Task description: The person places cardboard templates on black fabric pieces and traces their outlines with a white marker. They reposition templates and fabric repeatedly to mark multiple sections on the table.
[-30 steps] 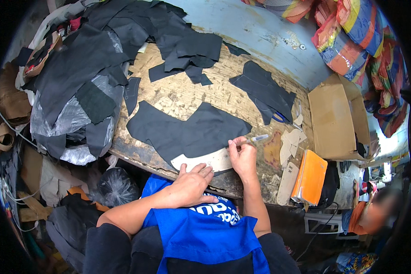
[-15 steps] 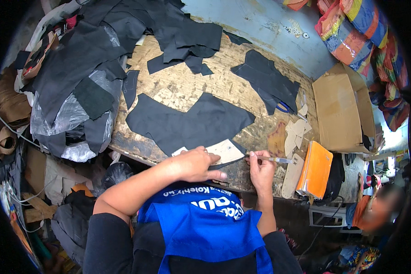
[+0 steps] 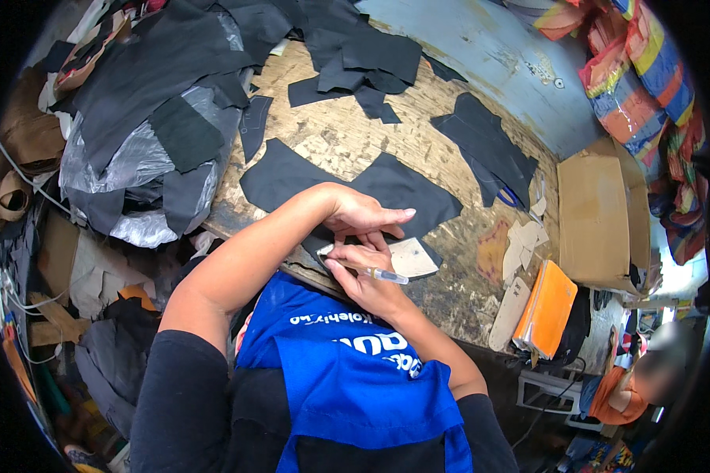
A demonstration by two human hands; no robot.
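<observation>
A large black leather-like sheet [image 3: 308, 177] lies at the table's near edge. On its lower part rests a pale pattern piece [image 3: 416, 258], partly covered by my hands. My left hand [image 3: 363, 214] reaches over the sheet from the left, fingers spread and fingertips down on the pattern piece, thumb pointing right. Just below it, my right hand [image 3: 371, 285] grips a clear-barrelled pen [image 3: 388, 275], its tip end toward the left end of the pattern piece. The exact contact point of the tip is hard to see.
Scissors with blue handles [image 3: 511, 197] lie by another black piece [image 3: 489, 146]. Pale card templates [image 3: 521, 246], an orange notebook [image 3: 546, 309] and a cardboard box [image 3: 594, 213] stand right. Black sheets and plastic wrap [image 3: 138, 217] heap up left. Another person [image 3: 615, 398] is at far right.
My right hand has moved left with the pen, from the right end of the pattern piece to its left end. My left hand has lifted higher and arches above it.
</observation>
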